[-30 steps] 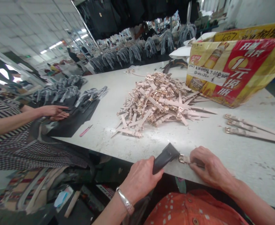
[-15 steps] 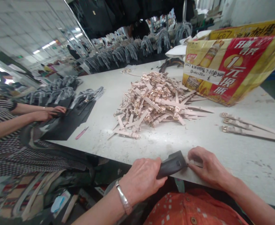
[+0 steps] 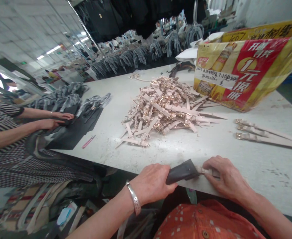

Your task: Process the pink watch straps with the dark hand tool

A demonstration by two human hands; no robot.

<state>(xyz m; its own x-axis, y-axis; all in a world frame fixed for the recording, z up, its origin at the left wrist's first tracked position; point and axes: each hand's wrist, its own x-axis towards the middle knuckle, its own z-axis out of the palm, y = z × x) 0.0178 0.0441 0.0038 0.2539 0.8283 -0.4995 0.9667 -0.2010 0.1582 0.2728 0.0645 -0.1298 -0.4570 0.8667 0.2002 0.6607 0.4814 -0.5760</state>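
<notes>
1. Nearest: my left hand [image 3: 152, 184], silver bracelet [image 3: 134, 199] at the wrist, is closed round a dark, flat-sided piece [image 3: 182, 172] at the bench's front edge.
2. My right hand [image 3: 225, 176] pinches a pale strap [image 3: 208, 171] between thumb and fingers. The strap's near end meets the far end of the dark piece; whether it goes inside, I cannot tell.
3. Beyond, on the bench [image 3: 210, 142]: a heap of pale buckled straps [image 3: 163, 106] mid-surface, three loose straps [image 3: 262, 132] to its right, a pink-handled tool [image 3: 88, 141] to its left.
4. Left side: a co-worker's hands [image 3: 58, 120] on dark material [image 3: 73, 132].
5. Behind the loose straps: a yellow-and-red carton [image 3: 240, 73].
6. Farthest: hanging grey bundles [image 3: 156, 49].
</notes>
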